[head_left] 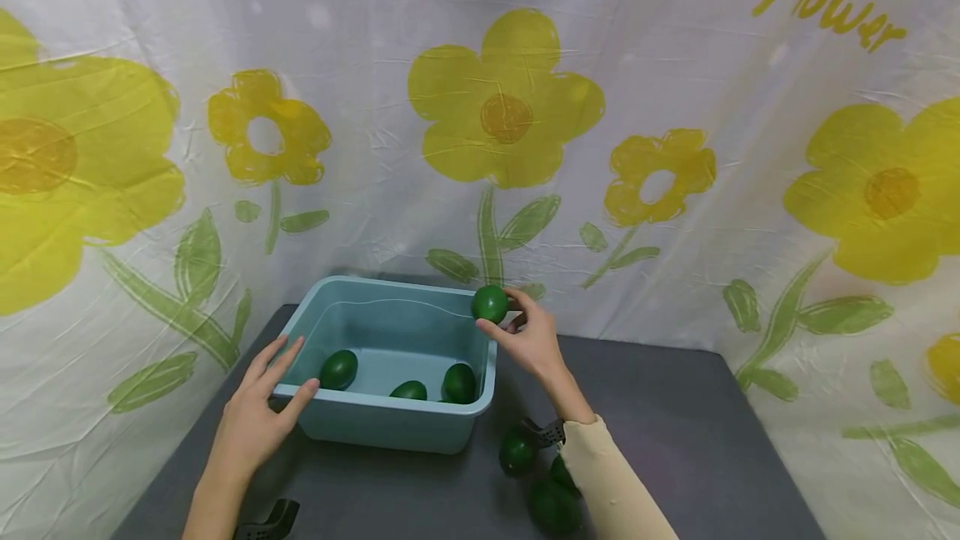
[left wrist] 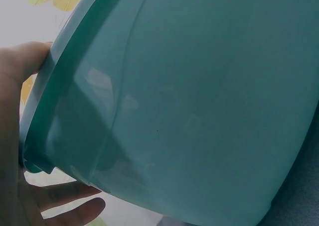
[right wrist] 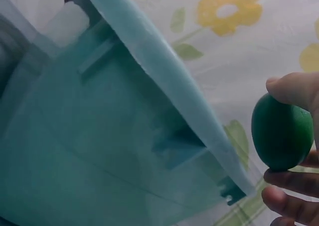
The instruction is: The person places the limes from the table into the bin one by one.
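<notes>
A light blue-green plastic bin (head_left: 390,403) holds several dark green oval fruits, one of them a fruit (head_left: 338,370) at its left side. My right hand (head_left: 529,335) pinches another green fruit (head_left: 490,304) between thumb and fingers above the bin's right rim; the right wrist view shows this fruit (right wrist: 282,131) beside the rim (right wrist: 164,71), in my right hand (right wrist: 299,151). At the bin's near left corner rests my left hand (head_left: 255,419), fingers spread and fairly straight. In the left wrist view, my left hand (left wrist: 30,136) has its thumb at the rim (left wrist: 42,81) and fingers beside the wall.
On the dark grey table (head_left: 645,407), several green fruits (head_left: 555,507) lie right of the bin, partly under my right sleeve (head_left: 611,482). A white curtain (head_left: 360,107) with yellow flowers hangs behind the table and along its sides.
</notes>
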`<control>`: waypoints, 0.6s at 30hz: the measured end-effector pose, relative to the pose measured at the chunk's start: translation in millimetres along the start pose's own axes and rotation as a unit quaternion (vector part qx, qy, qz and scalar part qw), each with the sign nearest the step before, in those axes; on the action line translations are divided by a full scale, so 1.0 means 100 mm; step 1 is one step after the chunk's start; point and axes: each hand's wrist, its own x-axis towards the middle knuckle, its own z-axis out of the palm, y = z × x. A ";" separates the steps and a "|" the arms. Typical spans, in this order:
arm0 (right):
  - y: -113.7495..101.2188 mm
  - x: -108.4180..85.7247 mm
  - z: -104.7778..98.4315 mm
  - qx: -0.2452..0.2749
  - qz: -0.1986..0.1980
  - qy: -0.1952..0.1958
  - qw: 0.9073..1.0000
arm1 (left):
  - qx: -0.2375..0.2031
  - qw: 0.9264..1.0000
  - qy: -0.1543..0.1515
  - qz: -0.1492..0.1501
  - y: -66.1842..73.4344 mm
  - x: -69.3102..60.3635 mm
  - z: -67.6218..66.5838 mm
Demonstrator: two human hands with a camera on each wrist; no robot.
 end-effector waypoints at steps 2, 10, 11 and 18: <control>-0.01 0.01 0.03 -0.005 0.001 -0.007 1.000 | 0.001 1.000 0.001 -0.001 0.00 0.00 0.00; -0.02 0.05 0.12 -0.027 0.004 -0.045 0.999 | 0.006 1.000 -0.002 -0.008 0.01 0.00 -0.01; -0.02 0.06 0.12 -0.034 0.004 -0.052 0.998 | 0.005 1.000 -0.002 -0.007 0.01 0.00 -0.01; -0.05 0.14 0.16 -0.099 -0.009 -0.111 0.989 | 0.001 1.000 -0.003 -0.003 0.02 0.00 -0.01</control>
